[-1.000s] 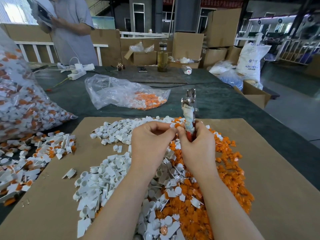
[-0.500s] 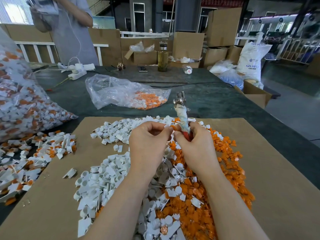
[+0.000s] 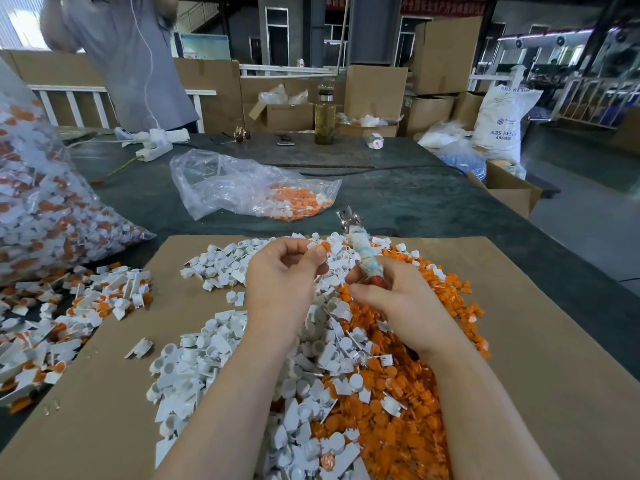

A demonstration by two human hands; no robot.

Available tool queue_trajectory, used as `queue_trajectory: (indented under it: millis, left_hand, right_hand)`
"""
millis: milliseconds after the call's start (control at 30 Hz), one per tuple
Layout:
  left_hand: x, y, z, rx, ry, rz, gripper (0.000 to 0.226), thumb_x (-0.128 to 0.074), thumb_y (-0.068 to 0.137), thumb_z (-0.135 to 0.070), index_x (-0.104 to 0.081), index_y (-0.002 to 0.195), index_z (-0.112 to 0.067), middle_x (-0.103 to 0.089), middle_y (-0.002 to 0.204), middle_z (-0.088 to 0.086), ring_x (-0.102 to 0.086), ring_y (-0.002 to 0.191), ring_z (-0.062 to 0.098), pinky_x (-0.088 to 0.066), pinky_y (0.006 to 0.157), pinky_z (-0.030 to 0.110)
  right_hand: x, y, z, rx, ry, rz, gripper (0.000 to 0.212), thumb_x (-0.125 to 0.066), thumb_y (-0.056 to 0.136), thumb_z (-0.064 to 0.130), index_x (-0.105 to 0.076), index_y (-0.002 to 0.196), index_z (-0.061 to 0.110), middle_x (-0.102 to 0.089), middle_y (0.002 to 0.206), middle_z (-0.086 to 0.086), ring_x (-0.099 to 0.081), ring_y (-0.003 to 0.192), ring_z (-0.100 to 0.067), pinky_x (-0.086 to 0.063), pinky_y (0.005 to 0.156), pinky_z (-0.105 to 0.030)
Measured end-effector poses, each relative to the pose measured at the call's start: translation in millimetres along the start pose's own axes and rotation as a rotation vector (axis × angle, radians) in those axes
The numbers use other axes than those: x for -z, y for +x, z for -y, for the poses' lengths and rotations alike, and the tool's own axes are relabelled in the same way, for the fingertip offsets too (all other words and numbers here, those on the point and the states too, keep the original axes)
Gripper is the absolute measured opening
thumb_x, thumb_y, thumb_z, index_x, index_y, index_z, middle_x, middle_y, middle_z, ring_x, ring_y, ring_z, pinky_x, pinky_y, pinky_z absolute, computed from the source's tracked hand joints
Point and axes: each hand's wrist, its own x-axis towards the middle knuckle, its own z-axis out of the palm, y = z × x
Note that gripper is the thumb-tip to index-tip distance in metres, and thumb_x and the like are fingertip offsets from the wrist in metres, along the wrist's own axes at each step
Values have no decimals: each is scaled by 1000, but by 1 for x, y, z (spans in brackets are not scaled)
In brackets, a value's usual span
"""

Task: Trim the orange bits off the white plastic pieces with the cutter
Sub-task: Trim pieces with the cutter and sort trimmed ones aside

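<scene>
A worker's left hand (image 3: 284,275) is pinching a white plastic piece (image 3: 320,250) while the right hand (image 3: 384,296) is gripping the cutter (image 3: 360,251) beside it. Trimmed white pieces (image 3: 194,362) and orange bits (image 3: 398,427) are piling on the cardboard (image 3: 540,358); a full bag (image 3: 41,202) of untrimmed pieces is waiting on the worktop (image 3: 415,199), suggesting much remains.

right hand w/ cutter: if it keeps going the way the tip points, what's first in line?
Probably the clear bag of orange bits. The right hand holds the cutter tip up and away, slightly left, over the far edge of the cardboard. Depth unclear; it may pass above the bag.
</scene>
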Motion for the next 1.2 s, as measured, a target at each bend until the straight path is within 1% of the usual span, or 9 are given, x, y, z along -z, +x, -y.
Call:
queue_trajectory:
  millis: [133, 200, 300, 467, 733, 833, 933, 1067, 1200]
  left_hand:
    - [3, 1, 1, -33, 80, 41, 10, -74, 87, -17, -68, 80, -21, -72, 66, -12, -71, 64, 2, -55, 73, 28]
    - [2, 0, 1, -54, 128, 54, 10, -76, 85, -19, -68, 79, -21, -73, 67, -10, -71, 66, 4, -57, 74, 31]
    - [-2, -3, 2, -82, 175, 62, 12, -77, 84, -19, -68, 78, -21, -72, 68, -5, -72, 68, 9, -59, 71, 30]
    - [-8, -7, 3, -126, 245, 49, 13, -77, 84, -21, -68, 76, -25, -72, 71, -5, -69, 68, 6, -48, 56, 9]
    - [-9, -10, 4, -214, 306, 25, 13, -76, 85, -23, -67, 78, -30, -71, 72, -11, -68, 70, 2, -51, 64, 16]
    - [-8, -9, 4, -209, 293, 29, 14, -75, 86, -22, -66, 77, -29, -70, 70, -10, -66, 66, 2, -48, 60, 14]
    - [-3, -4, 3, -134, 192, 34, 13, -74, 87, -19, -67, 79, -25, -72, 69, -8, -69, 66, 4, -52, 65, 20]
    - [6, 5, 1, -50, 20, 48, 14, -70, 90, -9, -66, 79, -18, -70, 60, -12, -71, 64, 4, -53, 61, 13]
    - [10, 9, -1, -43, -59, 84, 12, -67, 90, -5, -66, 81, -13, -68, 58, -10, -69, 60, 4, -53, 61, 13]
  right_hand:
    - [-5, 4, -4, 28, -70, -98, 7, -66, 88, 24, -65, 86, 17, -60, 72, -3, -52, 62, -15, -46, 62, -32]
    - [-10, 6, -3, 64, -90, -181, 16, -65, 90, 27, -64, 85, 13, -60, 71, -6, -53, 62, -17, -47, 61, -35]
    - [-16, 7, -1, 140, -62, -290, 16, -66, 91, 28, -63, 83, 15, -58, 65, 4, -53, 58, -7, -44, 54, -23]
    - [-21, 7, -3, 154, -173, -356, 24, -66, 90, 33, -60, 82, 11, -51, 60, 5, -48, 54, -4, -38, 48, -18]
    - [-23, 8, -1, 134, -131, -383, 26, -67, 90, 31, -53, 71, 21, -45, 51, 11, -47, 48, -3, -36, 45, -16]
    - [-20, 8, 0, 133, -145, -315, 20, -66, 90, 32, -58, 78, 18, -50, 54, 12, -48, 51, -2, -37, 48, -16]
    - [-8, 5, -1, 96, -106, -140, 8, -67, 89, 27, -61, 86, 23, -57, 65, 25, -53, 60, 2, -41, 54, -12]
    - [6, 0, -1, 25, -171, 79, 14, -70, 86, 28, -57, 83, 26, -58, 70, 16, -55, 66, 0, -43, 60, -19]
    - [7, -1, 3, -20, -180, 198, 15, -71, 87, 28, -56, 85, 29, -67, 92, 1, -63, 84, -10, -49, 85, -30]
